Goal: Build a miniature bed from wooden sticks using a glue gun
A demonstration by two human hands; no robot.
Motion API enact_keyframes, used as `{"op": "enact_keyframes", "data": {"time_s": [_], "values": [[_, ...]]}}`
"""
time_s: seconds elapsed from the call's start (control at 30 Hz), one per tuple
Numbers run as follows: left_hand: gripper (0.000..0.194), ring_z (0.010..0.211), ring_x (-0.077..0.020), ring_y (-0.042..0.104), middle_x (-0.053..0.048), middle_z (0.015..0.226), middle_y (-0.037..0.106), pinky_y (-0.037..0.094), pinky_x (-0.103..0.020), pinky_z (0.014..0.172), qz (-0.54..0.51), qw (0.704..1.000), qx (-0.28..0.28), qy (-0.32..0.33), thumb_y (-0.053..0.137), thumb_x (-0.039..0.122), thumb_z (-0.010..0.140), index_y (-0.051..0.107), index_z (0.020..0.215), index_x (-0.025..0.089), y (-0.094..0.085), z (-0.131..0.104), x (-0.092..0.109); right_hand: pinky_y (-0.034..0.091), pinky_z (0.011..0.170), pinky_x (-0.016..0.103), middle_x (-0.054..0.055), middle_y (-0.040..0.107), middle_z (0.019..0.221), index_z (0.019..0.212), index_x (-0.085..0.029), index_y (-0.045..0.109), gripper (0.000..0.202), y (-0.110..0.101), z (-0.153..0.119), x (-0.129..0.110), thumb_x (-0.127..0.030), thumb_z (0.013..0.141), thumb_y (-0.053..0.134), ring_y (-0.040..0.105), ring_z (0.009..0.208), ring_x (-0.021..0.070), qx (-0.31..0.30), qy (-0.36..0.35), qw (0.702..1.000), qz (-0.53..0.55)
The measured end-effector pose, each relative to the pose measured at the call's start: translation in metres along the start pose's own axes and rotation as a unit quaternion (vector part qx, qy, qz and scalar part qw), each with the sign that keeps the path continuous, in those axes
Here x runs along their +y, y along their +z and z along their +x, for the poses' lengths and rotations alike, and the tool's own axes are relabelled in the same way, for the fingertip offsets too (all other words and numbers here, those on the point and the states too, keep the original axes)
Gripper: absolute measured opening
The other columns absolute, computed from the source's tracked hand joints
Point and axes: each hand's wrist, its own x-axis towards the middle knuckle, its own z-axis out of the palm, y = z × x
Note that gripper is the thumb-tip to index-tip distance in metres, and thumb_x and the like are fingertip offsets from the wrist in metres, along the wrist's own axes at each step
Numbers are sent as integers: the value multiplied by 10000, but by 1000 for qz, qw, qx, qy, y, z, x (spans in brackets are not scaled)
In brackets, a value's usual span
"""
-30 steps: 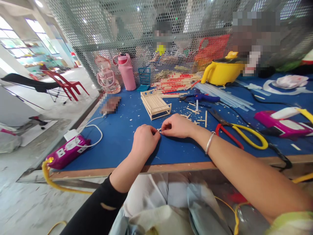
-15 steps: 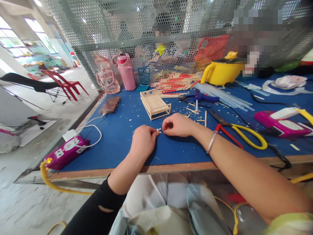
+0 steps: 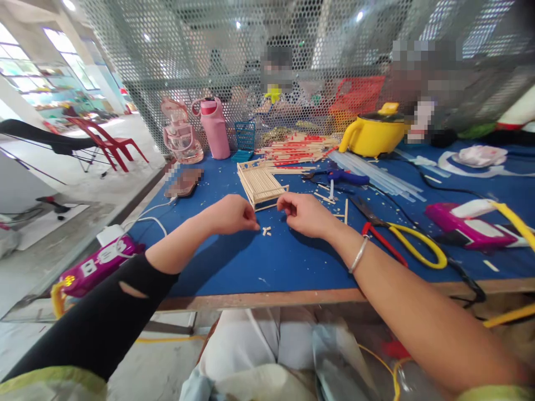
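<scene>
Several short bits of wooden stick (image 3: 266, 230) lie in a little cluster on the blue tabletop, between my two hands. Just left of them is my left hand (image 3: 234, 214), its fingers bent down and pressed together; whether anything is in the fingertips is hidden. My right hand (image 3: 307, 214) hovers to the right of the bits, fingers curled, with a gap between thumb and forefinger and nothing seen in it. Behind the hands stands a small slatted bed model made of wooden sticks (image 3: 262, 185), touched by neither hand as far as I can tell.
A pile of red-marked sticks (image 3: 296, 149) lies at the back, near clear glue sticks (image 3: 376, 172). Blue-handled pliers (image 3: 346, 176) and red-and-yellow-handled cutters (image 3: 395, 236) lie to the right. Bottles (image 3: 215, 128), a phone (image 3: 184, 182), power strips (image 3: 98, 262) and a yellow pot (image 3: 374, 135) surround the area.
My left hand has let go of the small stick bits and moved up and left; they now lie on the table. My right hand has barely shifted.
</scene>
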Motion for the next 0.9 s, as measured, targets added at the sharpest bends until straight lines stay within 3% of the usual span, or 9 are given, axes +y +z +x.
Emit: {"op": "enact_keyframes", "data": {"time_s": [0.13,0.27,0.47,0.7,0.9], "values": [[181,597,-118,601,39,642,680,377,-197,544,-59,994,-43,76,723,390,663,709,745,230,11,-2,5,364,590,218,1,569,752,850,-175,606,338,-13,5,-6,-37,562,497,492,650,114,-29,-15,999,-27],[235,600,-118,588,35,659,667,366,-204,540,-67,994,-43,76,747,421,650,679,733,212,22,-7,3,383,596,234,9,617,739,829,-183,652,246,-16,13,-11,-97,618,557,523,648,126,-111,-17,993,-38],[253,640,-123,581,16,725,662,394,-215,582,-93,994,21,54,728,432,687,678,785,205,32,-14,-1,411,652,236,20,624,808,879,-178,647,202,4,7,-5,-116,711,552,538,688,119,-34,-36,999,16],[195,662,-138,582,-7,738,659,409,-234,596,-77,995,49,50,690,388,738,711,798,204,37,-15,1,431,779,264,43,634,924,971,-181,676,228,9,5,-5,-134,775,568,570,839,148,-107,-99,989,-2],[161,683,-137,589,-16,770,671,417,-243,621,-93,991,57,73,594,291,801,728,819,205,39,-15,-3,443,783,274,47,627,901,947,-170,694,197,12,6,-5,-145,831,536,578,835,147,-107,-112,988,-26]]}}
